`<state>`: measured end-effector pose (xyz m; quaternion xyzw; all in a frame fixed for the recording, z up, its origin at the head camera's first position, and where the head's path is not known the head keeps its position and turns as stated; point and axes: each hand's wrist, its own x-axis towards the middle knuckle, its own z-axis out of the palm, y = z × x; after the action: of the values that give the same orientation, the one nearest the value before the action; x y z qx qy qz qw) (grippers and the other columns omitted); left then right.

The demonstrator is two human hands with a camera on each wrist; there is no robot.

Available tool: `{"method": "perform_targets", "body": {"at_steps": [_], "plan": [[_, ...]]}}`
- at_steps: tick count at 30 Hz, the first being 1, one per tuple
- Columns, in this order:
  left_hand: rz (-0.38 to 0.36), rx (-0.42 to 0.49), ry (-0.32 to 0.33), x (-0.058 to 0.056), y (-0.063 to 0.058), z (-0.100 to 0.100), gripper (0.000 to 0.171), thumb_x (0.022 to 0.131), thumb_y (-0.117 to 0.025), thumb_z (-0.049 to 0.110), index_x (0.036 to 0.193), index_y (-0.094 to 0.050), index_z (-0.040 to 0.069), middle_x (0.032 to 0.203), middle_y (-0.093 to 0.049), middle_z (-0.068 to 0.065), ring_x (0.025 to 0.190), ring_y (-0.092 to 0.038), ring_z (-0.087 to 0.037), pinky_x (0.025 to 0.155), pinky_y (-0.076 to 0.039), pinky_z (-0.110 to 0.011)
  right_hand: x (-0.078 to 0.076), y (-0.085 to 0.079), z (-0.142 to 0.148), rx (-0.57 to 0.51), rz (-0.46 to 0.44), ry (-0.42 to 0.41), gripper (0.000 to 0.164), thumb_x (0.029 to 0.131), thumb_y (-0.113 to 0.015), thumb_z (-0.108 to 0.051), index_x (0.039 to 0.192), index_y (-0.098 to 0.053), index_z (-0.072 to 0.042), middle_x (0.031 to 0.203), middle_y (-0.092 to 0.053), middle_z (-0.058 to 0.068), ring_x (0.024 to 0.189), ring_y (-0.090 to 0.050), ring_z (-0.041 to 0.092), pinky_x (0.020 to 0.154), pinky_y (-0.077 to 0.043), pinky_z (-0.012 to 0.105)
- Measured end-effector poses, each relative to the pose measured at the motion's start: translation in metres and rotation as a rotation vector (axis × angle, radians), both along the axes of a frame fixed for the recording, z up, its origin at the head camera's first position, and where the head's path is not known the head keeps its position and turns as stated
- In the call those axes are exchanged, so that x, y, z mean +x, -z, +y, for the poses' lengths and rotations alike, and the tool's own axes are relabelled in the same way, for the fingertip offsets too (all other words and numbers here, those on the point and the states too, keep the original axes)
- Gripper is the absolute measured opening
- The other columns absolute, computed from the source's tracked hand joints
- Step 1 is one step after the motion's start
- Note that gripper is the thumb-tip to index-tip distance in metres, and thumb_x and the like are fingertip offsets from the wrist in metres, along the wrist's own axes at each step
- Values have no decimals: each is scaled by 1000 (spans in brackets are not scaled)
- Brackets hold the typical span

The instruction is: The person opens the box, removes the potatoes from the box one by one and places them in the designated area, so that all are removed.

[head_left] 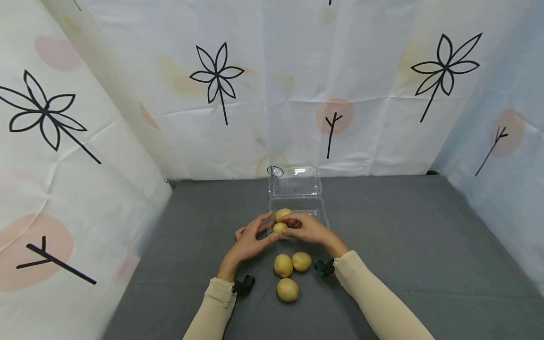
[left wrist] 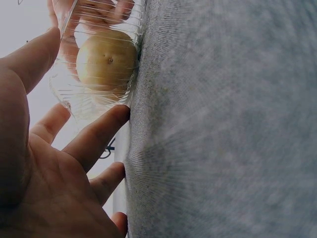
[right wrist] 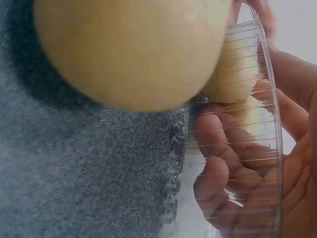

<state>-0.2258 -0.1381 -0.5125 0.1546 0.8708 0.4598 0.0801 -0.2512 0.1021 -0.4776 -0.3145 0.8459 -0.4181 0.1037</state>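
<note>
A clear plastic clamshell box [head_left: 308,203] stands with its lid [head_left: 293,188] raised at the back. Inside its left part lie two yellow potatoes, a far potato [head_left: 282,213] and a near potato [head_left: 279,228]. My right hand [head_left: 309,228] reaches into the box and holds the near potato with thumb and fingers; its other fingers [right wrist: 212,131] curl lower down, seen through the ribbed wall. Spread beside the box's left side, my left hand [head_left: 250,242] has its thumb and fingertips at the wall and holds nothing.
Three loose potatoes lie on the grey cloth in front of the box: a left one [head_left: 283,265], a right one [head_left: 301,261] and the nearest one [head_left: 287,290], all between my forearms. Printed white curtains [head_left: 293,137] bound the grey table [head_left: 408,245] at the back and sides.
</note>
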Motion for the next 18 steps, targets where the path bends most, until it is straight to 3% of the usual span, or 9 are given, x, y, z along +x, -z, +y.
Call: {"method": "perform_targets", "body": {"at_steps": [8, 18], "plan": [[6, 5, 4, 0, 1, 0, 70, 97, -68, 48, 158, -35, 36, 148, -59, 5, 152, -33, -24, 106, -10, -55, -7, 0, -3, -28, -123, -43, 46, 100, -68, -19, 140, -59, 3, 131, -67, 20, 107, -71, 29, 88, -56, 34], [15, 18, 19, -1, 2, -1, 70, 98, -68, 46, 158, -34, 37, 150, -57, 5, 152, -34, -23, 106, -9, -55, -9, 3, -5, -32, -116, -7, 40, 96, -72, -15, 130, -64, 4, 120, -69, 21, 99, -69, 28, 82, -54, 30]]}}
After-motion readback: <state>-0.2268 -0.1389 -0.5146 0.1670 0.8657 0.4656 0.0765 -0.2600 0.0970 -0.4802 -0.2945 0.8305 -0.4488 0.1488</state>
